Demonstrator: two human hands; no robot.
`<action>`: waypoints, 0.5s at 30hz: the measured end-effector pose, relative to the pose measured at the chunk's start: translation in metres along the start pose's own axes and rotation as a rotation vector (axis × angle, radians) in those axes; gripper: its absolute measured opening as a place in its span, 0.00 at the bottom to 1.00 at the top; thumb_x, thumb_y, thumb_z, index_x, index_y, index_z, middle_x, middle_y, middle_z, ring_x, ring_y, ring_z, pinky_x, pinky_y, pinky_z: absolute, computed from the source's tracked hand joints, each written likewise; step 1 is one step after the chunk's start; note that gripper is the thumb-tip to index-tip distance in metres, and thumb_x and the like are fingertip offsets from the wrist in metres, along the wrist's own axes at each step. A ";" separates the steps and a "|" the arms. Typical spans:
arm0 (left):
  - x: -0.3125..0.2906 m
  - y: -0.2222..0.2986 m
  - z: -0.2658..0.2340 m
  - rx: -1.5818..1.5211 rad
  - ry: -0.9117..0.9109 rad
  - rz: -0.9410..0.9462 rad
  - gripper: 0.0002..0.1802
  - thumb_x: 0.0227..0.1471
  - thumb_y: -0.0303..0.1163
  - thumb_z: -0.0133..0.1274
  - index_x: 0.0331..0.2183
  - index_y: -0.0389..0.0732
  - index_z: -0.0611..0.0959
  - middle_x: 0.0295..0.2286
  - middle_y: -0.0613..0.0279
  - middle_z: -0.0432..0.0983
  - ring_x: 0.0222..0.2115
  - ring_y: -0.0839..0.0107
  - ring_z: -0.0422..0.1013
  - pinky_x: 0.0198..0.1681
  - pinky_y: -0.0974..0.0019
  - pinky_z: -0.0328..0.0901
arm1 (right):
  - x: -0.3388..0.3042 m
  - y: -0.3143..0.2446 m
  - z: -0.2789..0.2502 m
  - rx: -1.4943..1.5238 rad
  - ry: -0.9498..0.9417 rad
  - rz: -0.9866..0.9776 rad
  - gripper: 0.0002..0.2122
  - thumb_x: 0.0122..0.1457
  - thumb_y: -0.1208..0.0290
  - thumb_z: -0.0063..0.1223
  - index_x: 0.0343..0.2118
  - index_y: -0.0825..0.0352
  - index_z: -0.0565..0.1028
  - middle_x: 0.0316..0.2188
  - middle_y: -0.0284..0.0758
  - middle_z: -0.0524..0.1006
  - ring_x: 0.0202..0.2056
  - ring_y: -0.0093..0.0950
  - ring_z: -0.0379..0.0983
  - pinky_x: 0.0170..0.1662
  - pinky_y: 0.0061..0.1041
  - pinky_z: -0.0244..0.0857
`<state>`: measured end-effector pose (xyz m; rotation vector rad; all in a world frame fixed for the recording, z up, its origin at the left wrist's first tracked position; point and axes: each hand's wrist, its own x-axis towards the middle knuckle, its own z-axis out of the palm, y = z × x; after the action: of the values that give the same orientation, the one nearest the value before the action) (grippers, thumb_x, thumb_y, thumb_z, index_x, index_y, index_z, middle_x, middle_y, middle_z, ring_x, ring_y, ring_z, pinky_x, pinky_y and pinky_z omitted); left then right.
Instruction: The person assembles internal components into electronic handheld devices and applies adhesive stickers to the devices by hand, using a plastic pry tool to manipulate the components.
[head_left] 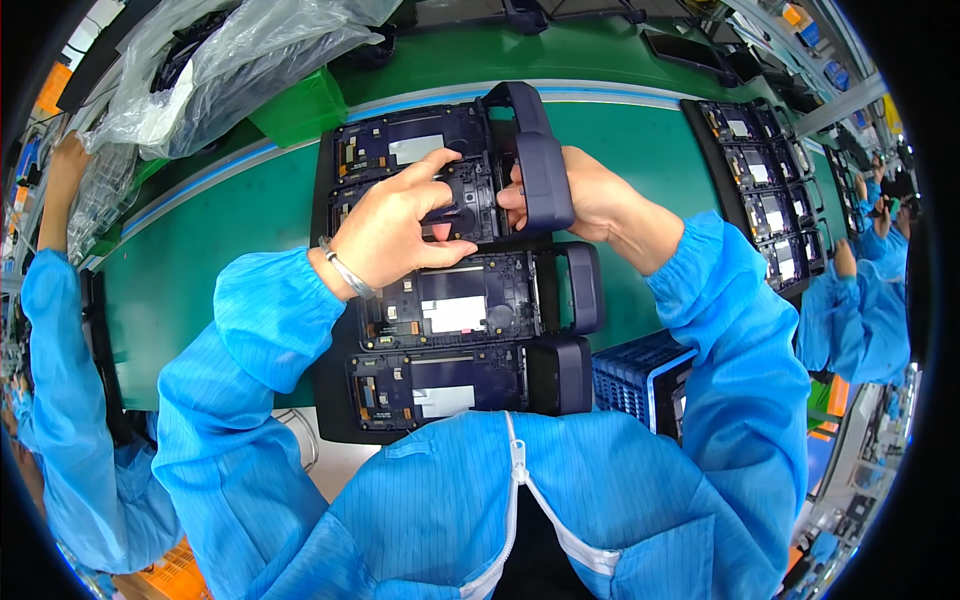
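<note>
Four dark handheld-device housings, their insides facing up with circuit parts and pale rectangular patches, lie in a column on a black tray (335, 425). My left hand (395, 220) is over the second housing from the far end (465, 200), thumb and forefinger spread apart, fingertips at its inner face. My right hand (590, 195) grips the raised dark frame (545, 180) at that housing's right end, fingers curled through its opening. Beyond it lies the far housing (375, 145). Nearer me are the third housing (445, 300) and the nearest housing (440, 388), untouched.
Green bench matting (190, 260) surrounds the tray. A second tray of similar housings (760, 190) stands at the right. A green bin (300, 108) and clear plastic bags (240, 70) sit far left, beside a co-worker's arm (60, 200). A blue crate (630, 375) is near my right elbow.
</note>
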<state>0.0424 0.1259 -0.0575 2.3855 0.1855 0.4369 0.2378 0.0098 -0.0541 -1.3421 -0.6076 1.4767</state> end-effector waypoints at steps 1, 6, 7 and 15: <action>0.000 -0.001 0.001 0.011 -0.004 0.012 0.18 0.33 0.32 0.65 0.20 0.32 0.73 0.47 0.45 0.64 0.28 0.57 0.73 0.31 0.65 0.69 | 0.001 0.001 -0.002 0.003 0.002 0.000 0.13 0.46 0.79 0.61 0.33 0.72 0.68 0.25 0.36 0.73 0.25 0.28 0.74 0.26 0.23 0.70; 0.001 0.001 0.004 -0.016 -0.066 -0.077 0.20 0.33 0.30 0.66 0.15 0.33 0.68 0.48 0.47 0.64 0.29 0.61 0.71 0.29 0.68 0.67 | -0.003 -0.005 -0.015 -0.175 0.064 0.085 0.12 0.52 0.82 0.49 0.41 0.74 0.67 0.32 0.40 0.73 0.32 0.29 0.74 0.34 0.24 0.71; 0.002 0.000 0.006 0.000 -0.083 -0.093 0.21 0.33 0.30 0.66 0.15 0.33 0.68 0.49 0.47 0.64 0.29 0.61 0.71 0.29 0.68 0.67 | -0.008 -0.006 -0.018 -0.175 0.064 0.081 0.12 0.52 0.82 0.49 0.41 0.74 0.67 0.32 0.40 0.73 0.32 0.29 0.74 0.34 0.24 0.71; 0.006 0.010 0.001 0.050 -0.011 -0.049 0.20 0.33 0.34 0.66 0.17 0.35 0.71 0.44 0.49 0.69 0.28 0.65 0.72 0.30 0.68 0.66 | -0.049 -0.007 0.016 -0.651 0.090 -0.670 0.09 0.50 0.74 0.54 0.35 0.70 0.75 0.30 0.36 0.76 0.32 0.23 0.72 0.35 0.20 0.66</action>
<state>0.0490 0.1189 -0.0501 2.4262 0.2522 0.4000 0.2192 -0.0273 -0.0236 -1.4594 -1.3979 0.6812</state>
